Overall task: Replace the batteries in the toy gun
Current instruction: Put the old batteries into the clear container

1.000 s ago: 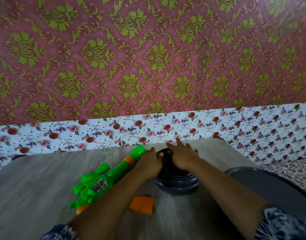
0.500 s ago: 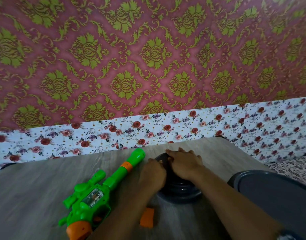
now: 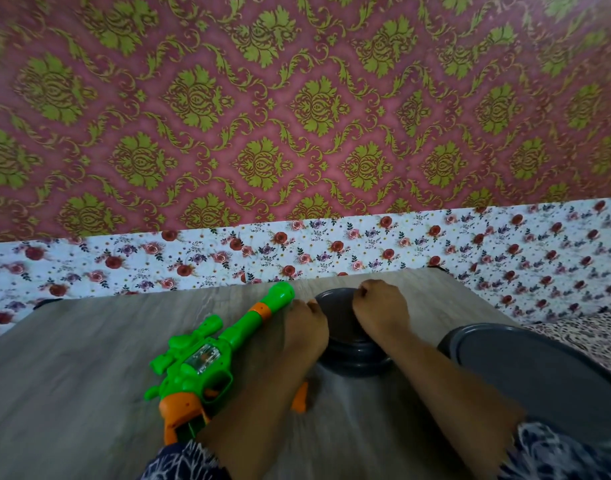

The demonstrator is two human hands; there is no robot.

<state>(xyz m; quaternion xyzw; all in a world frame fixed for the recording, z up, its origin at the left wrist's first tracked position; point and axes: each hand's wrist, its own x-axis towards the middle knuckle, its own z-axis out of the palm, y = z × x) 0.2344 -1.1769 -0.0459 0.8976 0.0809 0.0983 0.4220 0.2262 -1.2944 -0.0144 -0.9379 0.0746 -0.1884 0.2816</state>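
The green toy gun (image 3: 207, 355) lies on my table (image 3: 72, 368), barrel aimed at one o'clock. An orange cover (image 3: 300, 398) sits at its four o'clock. Both fists, left hand (image 3: 306, 327) and right hand (image 3: 380, 308), curl over a dark bowl (image 3: 356, 358); what they hold, I cannot tell.

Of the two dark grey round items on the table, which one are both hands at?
The smaller dark grey round container, just right of the green toy gun. The left hand and right hand flank it; the large dark grey round tray lies untouched.
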